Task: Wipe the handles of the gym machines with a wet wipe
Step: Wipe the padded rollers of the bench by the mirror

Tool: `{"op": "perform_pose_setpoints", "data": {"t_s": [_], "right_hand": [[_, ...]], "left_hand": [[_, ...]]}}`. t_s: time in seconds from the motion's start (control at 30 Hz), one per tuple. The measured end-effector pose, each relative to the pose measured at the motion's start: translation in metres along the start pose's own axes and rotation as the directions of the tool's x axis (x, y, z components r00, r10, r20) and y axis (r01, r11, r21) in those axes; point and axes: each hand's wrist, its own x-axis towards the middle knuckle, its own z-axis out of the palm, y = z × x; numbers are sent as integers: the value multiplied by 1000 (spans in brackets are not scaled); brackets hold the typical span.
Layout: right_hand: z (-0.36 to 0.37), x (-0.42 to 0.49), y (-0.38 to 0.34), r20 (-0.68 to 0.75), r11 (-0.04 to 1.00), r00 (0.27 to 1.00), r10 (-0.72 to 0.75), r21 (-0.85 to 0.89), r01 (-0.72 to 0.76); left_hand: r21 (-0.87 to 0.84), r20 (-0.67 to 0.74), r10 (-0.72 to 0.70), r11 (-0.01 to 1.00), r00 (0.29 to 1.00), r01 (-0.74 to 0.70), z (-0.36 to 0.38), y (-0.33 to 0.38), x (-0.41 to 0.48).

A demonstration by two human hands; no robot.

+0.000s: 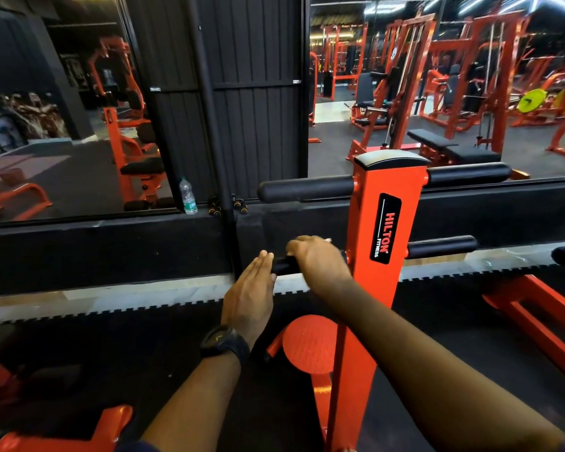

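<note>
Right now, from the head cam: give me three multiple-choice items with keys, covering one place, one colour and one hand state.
1. Where does the water bottle stand?
A) on the round footplate
B) on the black ledge
C) on top of the post

2. What colour is the HILTON post?
A) yellow
B) blue
C) orange

3. How is the left hand?
A) flat, fingers straight, by the end of the lower left handle
B) fisted round an upper handle
C) holding the bottle

Key:
1 B, it stands upright on the ledge, left of the post.
2 C, orange paint surrounds the black label.
3 A, only the right hand curls over that handle.
</note>
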Motion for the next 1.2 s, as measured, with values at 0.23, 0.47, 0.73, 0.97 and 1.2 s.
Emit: {"op": "perform_pose_setpoints", "data": {"t_s": [0.23, 0.47, 0.73, 0.97, 1.2], "right_hand": [[18, -39, 19, -199, 999, 979, -44, -6, 44], [43, -49, -15, -441, 982, 882, 167, 154, -109], [54, -43, -53, -238, 361, 443, 864, 907, -218], [64, -39, -59, -22, 50, 287, 958, 994, -94], [67, -37, -72, -7, 49, 320, 947, 991, -123]], "left_hand": [[-11, 11, -37, 999, 999, 37, 3, 5, 0], [9, 11, -15, 1000, 1000, 15, -1, 5, 0], [48, 43, -14, 999, 999, 12, -6, 7, 0], [94, 65, -6, 996, 998, -1, -9, 5, 3], [103, 69, -19, 995, 997, 12, -13, 7, 2]]}}
